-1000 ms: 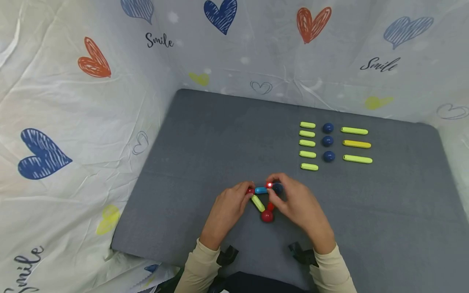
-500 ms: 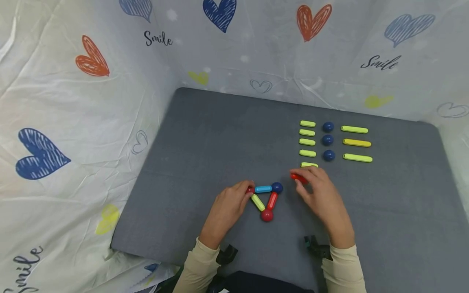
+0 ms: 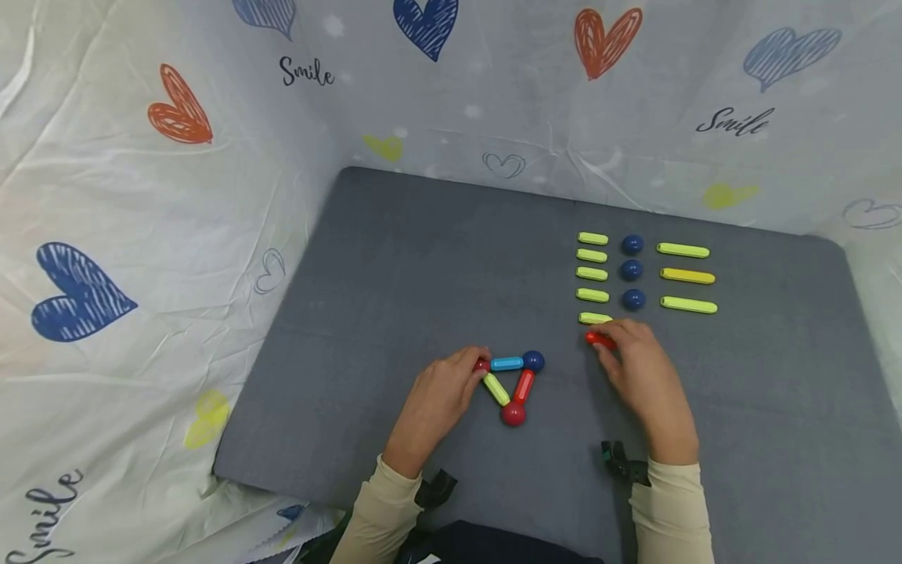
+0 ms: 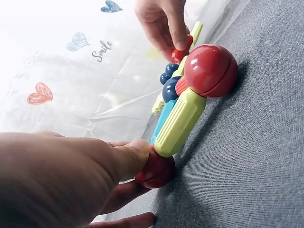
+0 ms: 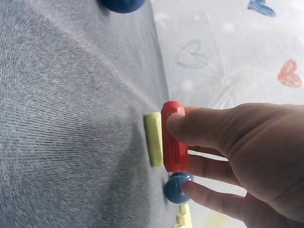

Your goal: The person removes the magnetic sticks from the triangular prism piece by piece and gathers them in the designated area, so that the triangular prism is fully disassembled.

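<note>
My left hand [image 3: 438, 395] grips a red ball [image 4: 156, 168] at the left corner of a triangle of magnetic sticks and balls. A light blue stick [image 3: 506, 364] runs from that ball to a dark blue ball [image 3: 533, 361]. A yellow-green stick [image 3: 496, 389] joins it to a second red ball [image 3: 514, 413], and a red stick [image 3: 524, 386] makes the third side. Off to the right, my right hand [image 3: 644, 376] pinches a loose short red magnetic stick [image 5: 174, 137] between thumb and fingers, close by the nearest short yellow-green stick [image 3: 595, 318].
Beyond my right hand lie a column of short yellow-green sticks [image 3: 592, 273], three dark blue balls [image 3: 631, 270] and three longer yellowish sticks [image 3: 687, 276]. A printed sheet [image 3: 493, 110] hangs behind the grey table [image 3: 423, 258].
My right hand has moved from the triangle's top right away to the right, carrying the loose red magnetic stick. My left hand has kept its grip on the red ball.
</note>
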The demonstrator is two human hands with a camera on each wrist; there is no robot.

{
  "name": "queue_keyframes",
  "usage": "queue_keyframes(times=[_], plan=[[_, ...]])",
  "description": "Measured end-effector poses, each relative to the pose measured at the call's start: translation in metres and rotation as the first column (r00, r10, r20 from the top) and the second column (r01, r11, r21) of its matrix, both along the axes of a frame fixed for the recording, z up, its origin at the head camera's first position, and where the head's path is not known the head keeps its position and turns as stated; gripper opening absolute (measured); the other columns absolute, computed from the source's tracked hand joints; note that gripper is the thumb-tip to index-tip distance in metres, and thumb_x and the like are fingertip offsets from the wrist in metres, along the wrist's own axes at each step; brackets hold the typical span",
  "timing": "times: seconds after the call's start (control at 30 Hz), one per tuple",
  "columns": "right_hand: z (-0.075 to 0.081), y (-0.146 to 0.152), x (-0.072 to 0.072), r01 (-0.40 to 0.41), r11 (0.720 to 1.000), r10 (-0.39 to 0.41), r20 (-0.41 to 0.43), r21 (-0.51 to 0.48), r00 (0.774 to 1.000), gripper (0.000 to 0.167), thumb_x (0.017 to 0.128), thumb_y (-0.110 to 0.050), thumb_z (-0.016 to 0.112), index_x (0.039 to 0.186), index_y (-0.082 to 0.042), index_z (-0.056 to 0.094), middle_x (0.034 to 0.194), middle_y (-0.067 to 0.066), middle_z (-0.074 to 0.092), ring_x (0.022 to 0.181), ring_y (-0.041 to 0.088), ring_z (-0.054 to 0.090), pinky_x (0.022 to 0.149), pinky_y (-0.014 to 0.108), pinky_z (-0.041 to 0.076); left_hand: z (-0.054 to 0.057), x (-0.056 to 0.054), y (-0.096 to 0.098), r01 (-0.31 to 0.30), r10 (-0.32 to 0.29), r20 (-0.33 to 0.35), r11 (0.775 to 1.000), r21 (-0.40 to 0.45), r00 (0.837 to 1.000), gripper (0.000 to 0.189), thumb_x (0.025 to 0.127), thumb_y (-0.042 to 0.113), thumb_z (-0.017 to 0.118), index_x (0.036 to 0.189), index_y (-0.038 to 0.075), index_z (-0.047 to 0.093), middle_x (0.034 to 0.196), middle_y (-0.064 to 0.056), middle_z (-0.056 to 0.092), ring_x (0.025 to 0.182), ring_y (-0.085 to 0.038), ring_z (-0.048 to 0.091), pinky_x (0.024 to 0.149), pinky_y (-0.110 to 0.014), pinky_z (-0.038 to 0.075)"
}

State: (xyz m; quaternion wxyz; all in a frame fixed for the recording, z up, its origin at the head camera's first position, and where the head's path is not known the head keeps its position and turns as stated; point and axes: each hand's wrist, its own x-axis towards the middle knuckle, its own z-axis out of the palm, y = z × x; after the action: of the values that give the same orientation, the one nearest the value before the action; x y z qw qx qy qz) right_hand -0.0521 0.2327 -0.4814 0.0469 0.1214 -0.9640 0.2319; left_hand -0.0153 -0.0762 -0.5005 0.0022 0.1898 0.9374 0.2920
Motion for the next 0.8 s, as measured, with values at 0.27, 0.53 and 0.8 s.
queue_keyframes(times=[0.27, 0.53, 0.8], plan=[[-0.007, 0.000, -0.004, -0.052, 0.999, 0.052, -0.008, 0.002, 0.999, 0.023, 0.092, 0.003, 0.080, 0.115, 0.001, 0.075, 0.111, 0.016, 0.071, 0.106, 0.038, 0.061, 0.093, 0.056, 0.051, 0.000, 0.000, 0.000, 0.000, 0.000, 0.009, 1.000, 0.007, 1.000, 0.030, 0.103, 0.019, 0.072, 0.131, 0.013, 0.067, 0.123, 0.000, 0.074, 0.083, -0.009, 0.066, 0.073, -0.028, 0.058], [-0.012, 0.000, -0.005, -0.078, 0.997, 0.078, -0.031, 0.004, 0.996, 0.024, 0.092, 0.002, 0.080, 0.115, 0.001, 0.075, 0.109, 0.015, 0.071, 0.104, 0.038, 0.062, 0.091, 0.056, 0.050, 0.000, -0.001, 0.000, -0.007, 0.007, 0.004, 1.000, 0.006, 1.000, 0.030, 0.103, 0.018, 0.072, 0.131, 0.014, 0.067, 0.122, 0.000, 0.074, 0.082, -0.010, 0.066, 0.072, -0.028, 0.058], [-0.004, -0.012, -0.001, -0.070, 0.997, 0.070, -0.018, -0.010, 0.997, 0.031, 0.092, 0.000, 0.080, 0.123, -0.001, 0.072, 0.118, 0.017, 0.069, 0.114, 0.039, 0.061, 0.099, 0.058, 0.049, 0.000, 0.000, 0.000, -0.013, 0.013, 0.015, 1.000, -0.001, 1.000, 0.030, 0.103, 0.020, 0.072, 0.132, 0.015, 0.067, 0.123, 0.000, 0.074, 0.083, -0.010, 0.067, 0.073, -0.029, 0.059]])
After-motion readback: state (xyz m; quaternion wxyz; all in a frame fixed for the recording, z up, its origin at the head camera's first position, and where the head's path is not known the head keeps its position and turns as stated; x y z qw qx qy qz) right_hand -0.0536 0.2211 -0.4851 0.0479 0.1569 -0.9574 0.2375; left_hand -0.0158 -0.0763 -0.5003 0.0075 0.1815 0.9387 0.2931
